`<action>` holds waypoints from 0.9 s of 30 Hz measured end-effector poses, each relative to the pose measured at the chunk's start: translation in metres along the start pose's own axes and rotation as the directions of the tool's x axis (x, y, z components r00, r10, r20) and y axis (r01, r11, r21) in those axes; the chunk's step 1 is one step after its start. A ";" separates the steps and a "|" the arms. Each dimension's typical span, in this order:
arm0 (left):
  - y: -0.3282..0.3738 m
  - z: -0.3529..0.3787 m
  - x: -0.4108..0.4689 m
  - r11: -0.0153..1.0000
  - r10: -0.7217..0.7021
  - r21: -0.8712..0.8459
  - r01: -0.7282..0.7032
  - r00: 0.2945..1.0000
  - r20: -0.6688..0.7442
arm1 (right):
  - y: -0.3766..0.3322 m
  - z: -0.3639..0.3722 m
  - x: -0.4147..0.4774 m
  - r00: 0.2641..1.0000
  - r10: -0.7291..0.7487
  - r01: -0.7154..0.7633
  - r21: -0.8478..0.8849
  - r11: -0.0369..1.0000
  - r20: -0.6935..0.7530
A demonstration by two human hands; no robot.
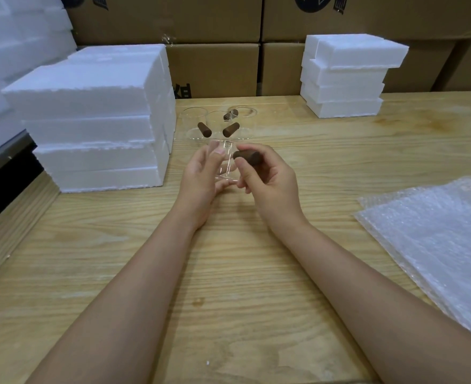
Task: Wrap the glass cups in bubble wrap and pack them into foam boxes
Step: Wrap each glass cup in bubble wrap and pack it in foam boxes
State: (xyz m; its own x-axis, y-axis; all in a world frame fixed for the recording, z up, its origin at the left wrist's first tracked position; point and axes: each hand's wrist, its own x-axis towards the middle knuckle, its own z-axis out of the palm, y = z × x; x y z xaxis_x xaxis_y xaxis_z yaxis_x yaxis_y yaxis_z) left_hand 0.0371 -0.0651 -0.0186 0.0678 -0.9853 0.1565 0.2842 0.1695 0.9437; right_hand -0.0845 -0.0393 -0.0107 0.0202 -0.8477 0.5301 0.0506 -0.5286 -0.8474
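Note:
A clear glass cup [226, 162] with a dark brown wooden handle [246, 156] is held just above the wooden table [228, 273], between both hands. My right hand [267, 178] grips the handle, fingers curled round it. My left hand [201, 176] cups the glass body from the left, thumb near the rim. Behind them three more glass cups [217, 124] with brown handles stand together on the table. A stack of bubble wrap sheets [436, 239] lies at the right edge. White foam boxes are piled at the left [95, 120] and at the back right [348, 76].
Cardboard cartons [214, 67] form a wall behind the table. More foam pieces [12, 37] lean at the far left. The table's left edge [12, 223] drops to a dark gap.

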 end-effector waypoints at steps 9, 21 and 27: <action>-0.003 -0.001 -0.007 0.953 0.163 0.250 -0.171 0.985 0.052 | 0.008 -0.007 0.002 0.982 0.025 -0.063 -0.201 0.977 -0.187; -0.005 0.007 -0.010 0.893 0.289 0.315 -0.321 0.947 0.142 | 0.006 -0.010 0.018 0.806 0.564 -0.470 0.384 0.795 -0.182; -0.006 0.007 -0.010 0.896 0.252 0.330 -0.298 0.952 0.175 | 0.008 -0.014 0.019 0.811 0.564 -0.457 0.434 0.777 -0.156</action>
State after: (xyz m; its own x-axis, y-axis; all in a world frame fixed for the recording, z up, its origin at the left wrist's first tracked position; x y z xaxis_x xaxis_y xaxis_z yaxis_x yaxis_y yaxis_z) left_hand 0.0284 -0.0562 -0.0242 -0.0308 -0.8986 0.4377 -0.0811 0.4387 0.8950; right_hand -0.0973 -0.0607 -0.0078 -0.1105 -0.9924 -0.0532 0.4631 -0.0041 -0.8863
